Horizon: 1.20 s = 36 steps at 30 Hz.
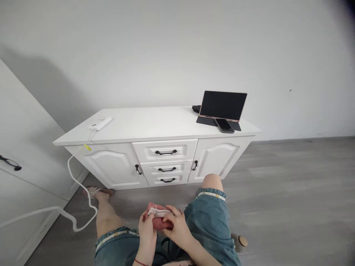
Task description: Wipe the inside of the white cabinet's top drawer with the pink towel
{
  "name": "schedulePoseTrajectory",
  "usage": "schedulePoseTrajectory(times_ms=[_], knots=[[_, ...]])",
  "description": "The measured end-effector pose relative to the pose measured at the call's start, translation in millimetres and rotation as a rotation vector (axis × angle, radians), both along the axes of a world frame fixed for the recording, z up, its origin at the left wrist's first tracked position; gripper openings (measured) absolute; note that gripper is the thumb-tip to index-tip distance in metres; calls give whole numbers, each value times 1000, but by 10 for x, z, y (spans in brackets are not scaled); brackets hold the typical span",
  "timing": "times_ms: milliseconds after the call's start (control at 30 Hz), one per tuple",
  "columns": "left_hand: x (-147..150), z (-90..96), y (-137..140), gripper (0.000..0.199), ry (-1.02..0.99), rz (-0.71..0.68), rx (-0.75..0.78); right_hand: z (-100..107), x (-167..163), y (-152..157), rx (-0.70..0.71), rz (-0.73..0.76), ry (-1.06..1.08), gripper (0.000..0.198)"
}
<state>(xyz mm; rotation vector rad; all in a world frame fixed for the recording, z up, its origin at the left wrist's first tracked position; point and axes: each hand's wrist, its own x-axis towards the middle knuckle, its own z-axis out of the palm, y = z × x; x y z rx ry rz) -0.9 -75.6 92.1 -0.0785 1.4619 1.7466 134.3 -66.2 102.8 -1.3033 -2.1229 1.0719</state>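
Observation:
Low over my lap, both hands hold a small red and white bundle [159, 222] that looks like soft folded fabric; its exact kind is not clear. My left hand [146, 229] grips the bundle's left end, thumb on the near side. From the right, my right hand [179, 227] pinches it, fingertips pressed on the red part and near the white strip along its middle. Parts of the bundle are hidden behind my fingers.
A white cabinet [155, 123] stands ahead, bearing a tablet [224, 105] on a stand, a phone [224, 126] and a white power strip [100, 123]. Its white cord [74, 223] loops at left. A jar with a cork-like lid [243, 241] stands right of my leg.

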Motion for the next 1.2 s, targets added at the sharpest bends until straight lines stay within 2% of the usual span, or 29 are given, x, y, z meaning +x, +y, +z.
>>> schedulePoseTrajectory(times_ms=[133,167,233,333,400,533,600,700,833,933,1033,1133,1200], knots=[[0,-30,-85,23,-7,3,-44,-5,-82,-44,97,118,-141,52],[15,-30,-99,23,-16,1,-50,-15,-74,-52,105,135,-158,53],[61,-11,-111,22,-24,-14,-56,-46,-25,-66,122,148,-176,43],[144,68,-83,23,7,-74,-31,-93,69,-84,166,119,-156,24],[196,148,-38,26,39,-121,12,-102,101,-88,171,80,-137,22],[249,293,113,30,75,-191,91,-73,89,-31,157,24,-75,48],[241,320,211,29,64,-226,102,-61,83,45,151,-15,-69,45],[201,273,372,28,64,-262,128,-60,103,212,150,-44,-132,33],[157,106,602,29,104,-312,98,-55,151,448,129,-28,-215,26],[143,18,764,31,108,-405,36,-57,191,586,62,-27,-254,21],[128,29,901,36,57,-659,-43,-110,261,711,-54,-42,-237,21],[80,88,1062,42,-24,-965,-138,-201,385,857,-249,-89,-18,18],[11,100,1227,40,-40,-1066,-167,-240,497,972,-463,-173,226,21]])
